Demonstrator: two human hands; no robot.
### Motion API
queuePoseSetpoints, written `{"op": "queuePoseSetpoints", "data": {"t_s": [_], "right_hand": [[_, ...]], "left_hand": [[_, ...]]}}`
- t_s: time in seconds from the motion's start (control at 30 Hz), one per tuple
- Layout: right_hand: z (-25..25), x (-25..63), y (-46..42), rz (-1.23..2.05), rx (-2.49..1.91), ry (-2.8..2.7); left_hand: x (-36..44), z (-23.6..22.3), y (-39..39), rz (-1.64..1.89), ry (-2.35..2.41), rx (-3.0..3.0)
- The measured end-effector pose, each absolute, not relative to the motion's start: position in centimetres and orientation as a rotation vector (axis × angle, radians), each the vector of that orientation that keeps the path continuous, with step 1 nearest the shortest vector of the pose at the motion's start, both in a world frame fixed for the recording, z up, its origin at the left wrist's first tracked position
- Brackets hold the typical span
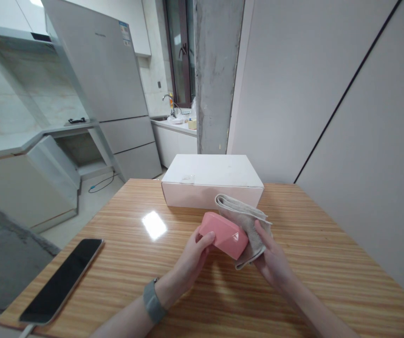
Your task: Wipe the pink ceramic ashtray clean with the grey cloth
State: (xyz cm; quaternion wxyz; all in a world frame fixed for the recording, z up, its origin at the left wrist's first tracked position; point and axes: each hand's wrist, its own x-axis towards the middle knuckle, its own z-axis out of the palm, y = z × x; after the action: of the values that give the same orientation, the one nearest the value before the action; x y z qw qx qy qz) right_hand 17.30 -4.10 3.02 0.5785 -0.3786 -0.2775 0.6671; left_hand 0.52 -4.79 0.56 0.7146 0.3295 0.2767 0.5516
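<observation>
A glossy pink object (pixel 225 234) with angled sides and rounded corners is held above the wooden table; I cannot tell its exact kind. My left hand (pixel 197 249) grips its left end, thumb on the near face. Against its right end rests a folded grey cloth (pixel 246 216). Around the cloth's right side closes my right hand (pixel 270 251), with some fingers hidden underneath. The cloth covers the far right part of the pink object.
Just beyond my hands, a closed white box (pixel 212 176) sits on the wooden table (pixel 314 263). At the front left lies a black phone (pixel 63 281) with a cable plugged in. A white wall panel (pixel 329 94) borders the right side. A fridge (pixel 99 65) and kitchen counter stand behind.
</observation>
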Motion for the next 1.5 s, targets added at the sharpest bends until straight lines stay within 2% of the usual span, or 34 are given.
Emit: {"op": "queuePoseSetpoints", "data": {"t_s": [0.23,0.53,0.77,1.23,1.5], "right_hand": [[2.6,16.5,-4.5,1.683,-0.952,-0.573],[3.5,16.1,-4.6,1.701,-0.901,-0.598],[3.4,16.0,-4.8,1.691,-0.910,-0.551],[2.7,16.5,-4.5,1.645,-0.922,-0.535],[2.8,16.7,-4.4,1.643,-0.903,-0.555]], "left_hand": [[0.2,0.7,-5.1,1.105,0.580,0.670],[0.8,1.2,-5.0,1.338,0.841,0.802],[0.4,1.2,-4.7,1.274,0.924,0.949],[-0.1,1.9,-4.6,1.234,0.552,0.690],[-0.5,1.2,-4.3,1.020,0.540,0.706]]}}
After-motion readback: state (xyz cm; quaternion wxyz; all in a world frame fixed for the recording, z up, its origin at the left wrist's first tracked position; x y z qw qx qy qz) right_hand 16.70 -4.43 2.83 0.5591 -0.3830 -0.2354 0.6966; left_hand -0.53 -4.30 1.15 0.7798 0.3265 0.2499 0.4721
